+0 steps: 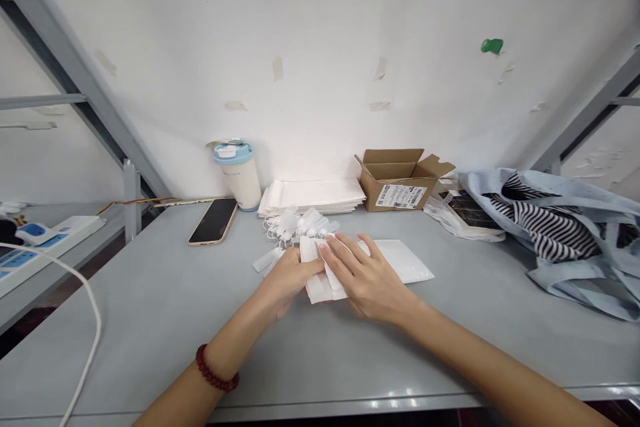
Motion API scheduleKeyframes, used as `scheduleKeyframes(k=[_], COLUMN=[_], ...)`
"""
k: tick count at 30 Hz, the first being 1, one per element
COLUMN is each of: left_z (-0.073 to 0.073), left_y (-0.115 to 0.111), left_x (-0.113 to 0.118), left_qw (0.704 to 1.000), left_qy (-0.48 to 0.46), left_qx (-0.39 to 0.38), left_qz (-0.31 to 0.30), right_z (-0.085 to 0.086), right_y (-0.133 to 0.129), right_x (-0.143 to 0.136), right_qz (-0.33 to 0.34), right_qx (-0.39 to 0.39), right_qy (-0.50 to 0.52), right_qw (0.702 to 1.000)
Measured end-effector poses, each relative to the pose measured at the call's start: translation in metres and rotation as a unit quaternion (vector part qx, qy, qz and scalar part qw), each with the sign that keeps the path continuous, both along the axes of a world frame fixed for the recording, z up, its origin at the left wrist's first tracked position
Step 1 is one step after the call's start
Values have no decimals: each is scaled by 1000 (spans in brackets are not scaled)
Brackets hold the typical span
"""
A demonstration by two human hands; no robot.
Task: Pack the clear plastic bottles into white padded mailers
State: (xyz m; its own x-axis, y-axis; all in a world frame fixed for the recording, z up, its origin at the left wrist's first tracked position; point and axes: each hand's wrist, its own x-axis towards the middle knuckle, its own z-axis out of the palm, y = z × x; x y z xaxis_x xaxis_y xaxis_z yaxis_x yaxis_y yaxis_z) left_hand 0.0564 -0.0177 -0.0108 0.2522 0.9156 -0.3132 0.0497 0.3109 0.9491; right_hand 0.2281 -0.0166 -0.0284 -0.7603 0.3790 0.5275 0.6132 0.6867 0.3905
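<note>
A white mailing envelope lies slantwise between my hands, just above the desk. My left hand is closed on its left end, with the thumb on top over the flap. My right hand rests over the envelope's middle, fingers bent across it near the opening and its thumb hidden. A small white piece shows under the right fingers; I cannot tell whether it is inside. Just behind my hands is a pile of small translucent white plastic pieces with thin loops.
Against the wall stand a stack of white envelopes, an open cardboard box and a blue-lidded cup. A phone lies left. A light-blue cloth bag sits right. A power strip and white cable are far left.
</note>
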Motion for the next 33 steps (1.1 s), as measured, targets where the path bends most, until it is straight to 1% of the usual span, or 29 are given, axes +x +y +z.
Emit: scheduleKeyframes(k=[4,8,10,12,15,18,21,23,24,25,26,27,29,31,32,33], left_z=[-3,-8,-10,-9,-6,-2,2,3,2,0,-2,-5,-13,-21,-25,-27], left_y=[1,0,0,0,1,3,5,4,4,3,2,0,-2,-3,-3,-3], left_x=[1,3,4,5,3,-1,-6,-7,-6,-6,-4,-3,1,3,4,4], left_qw=[999,998,997,998,999,1000,999,993,986,973,952,924,854,788,763,744], left_qy=[20,64,71,67,52,30,-6,2,28,64,107,151,222,272,291,309], left_qx=[-25,-18,-15,-12,-5,8,47,113,162,219,284,350,470,552,577,592], left_qz=[5,-3,-1,3,-4,-2,14,31,39,43,42,36,15,-2,-5,-6], right_z=[-1,-7,-10,-11,-8,-3,1,1,0,-1,-1,-2,-2,-1,0,0], right_y=[1,0,0,-1,0,2,6,9,10,11,12,13,14,14,14,13], right_x=[-1,-4,-6,-7,-5,-1,3,5,5,6,6,7,7,7,7,7], right_qz=[20,45,50,57,61,47,31,17,12,11,13,20,33,43,50,61], right_qx=[13,1,1,24,71,81,61,46,43,44,49,53,53,51,55,63], right_qy=[0,13,25,40,55,63,81,90,91,91,92,93,103,123,134,143], right_qw=[1000,999,998,997,994,994,994,995,995,995,994,994,993,990,988,986])
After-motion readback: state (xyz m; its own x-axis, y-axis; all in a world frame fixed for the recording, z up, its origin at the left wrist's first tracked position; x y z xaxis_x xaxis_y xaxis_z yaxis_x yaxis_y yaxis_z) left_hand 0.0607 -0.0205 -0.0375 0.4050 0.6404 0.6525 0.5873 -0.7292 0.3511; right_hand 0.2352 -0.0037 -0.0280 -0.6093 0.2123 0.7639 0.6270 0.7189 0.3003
